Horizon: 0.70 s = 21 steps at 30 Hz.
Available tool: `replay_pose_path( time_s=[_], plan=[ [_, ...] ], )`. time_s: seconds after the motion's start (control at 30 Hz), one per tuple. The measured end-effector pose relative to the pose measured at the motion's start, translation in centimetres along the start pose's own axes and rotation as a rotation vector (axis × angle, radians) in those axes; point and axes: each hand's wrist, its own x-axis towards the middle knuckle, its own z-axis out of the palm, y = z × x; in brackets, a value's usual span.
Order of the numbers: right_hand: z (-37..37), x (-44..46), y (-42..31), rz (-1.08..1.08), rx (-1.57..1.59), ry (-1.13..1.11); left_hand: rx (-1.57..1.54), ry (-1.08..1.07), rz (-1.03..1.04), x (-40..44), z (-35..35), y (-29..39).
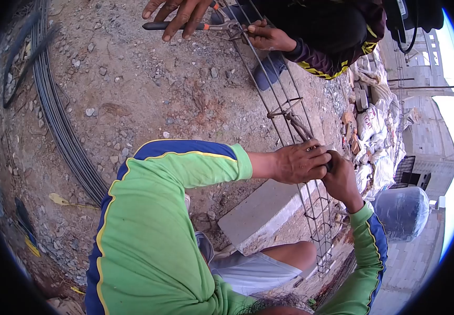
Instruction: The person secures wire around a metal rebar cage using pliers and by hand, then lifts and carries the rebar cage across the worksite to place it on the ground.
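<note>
My left hand (pixel 301 163), in a green sleeve, is closed over the long steel bar cage (pixel 279 97), its back towards the camera. What its fingers grip is hidden. Against its fingertips my right hand (pixel 341 180) is wrapped round a dark handle (pixel 330 164); the rest of that tool is mostly covered. A dark, narrow metal piece (pixel 299 126) runs from my hands to a cross tie of the cage. Thin ties (pixel 317 212) cross the bars below my hands.
A co-worker's hand (pixel 178 14) is over orange-and-black-handled pincers (pixel 177 26); their other hand (pixel 269 38) touches the cage. A concrete block (pixel 261 212) lies beneath it. Bundled rods (pixel 53 105) lie left; white sacks (pixel 374 126) and a wrapped blue container (pixel 401 212) stand right.
</note>
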Motion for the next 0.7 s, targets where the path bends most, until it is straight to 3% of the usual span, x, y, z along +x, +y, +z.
replay_pose_path(
  time_s=[0.07, 0.13, 0.17, 0.27, 0.33, 0.4, 0.43, 0.47, 0.53, 0.6, 0.7],
  plan=[
    [-0.5, 0.4, -0.1, 0.003, 0.108, -0.015, 0.06, 0.049, 0.017, -0.2, 0.2, -0.9],
    [-1.6, 1.1, -0.3, 0.596, 0.664, -0.411, 0.127, 0.063, 0.037, -0.2, -0.1, -1.8],
    [-2.0, 1.1, -1.0, 0.702, 0.968, -0.482, 0.121, 0.11, -0.004, 0.0, -0.2, -2.1],
    [-2.1, 1.4, -0.5, 0.812, 1.203, -0.628, 0.116, -0.023, -0.059, 0.0, 0.4, -3.8],
    [-2.8, 1.3, -1.6, 0.736, 1.142, -0.622, 0.061, 0.062, -0.077, 0.9, 0.9, -4.2],
    [-3.6, 1.3, -3.9, 0.644, 0.651, -0.509, 0.063, 0.029, -0.046, 1.1, 1.0, -4.5],
    [-3.7, 0.9, -3.7, 0.5, 0.382, -0.462, 0.066, 0.033, -0.047, 1.3, 1.0, -4.6],
    [-3.7, 0.2, -4.0, 0.498, 0.379, -0.464, 0.043, 0.033, -0.071, 1.5, 0.9, -4.8],
    [-3.9, -1.4, -5.4, 0.0, -0.386, 0.022, -0.031, 0.11, -0.139, 2.4, 0.8, -5.0],
    [-3.6, -1.8, -7.3, -0.108, -0.638, 0.31, -0.095, 0.075, -0.25, 3.1, 0.3, -5.2],
    [-3.5, -1.0, -7.2, -0.215, -0.825, 0.381, -0.186, -0.002, -0.363, 4.0, -0.7, -5.5]
  ],
)
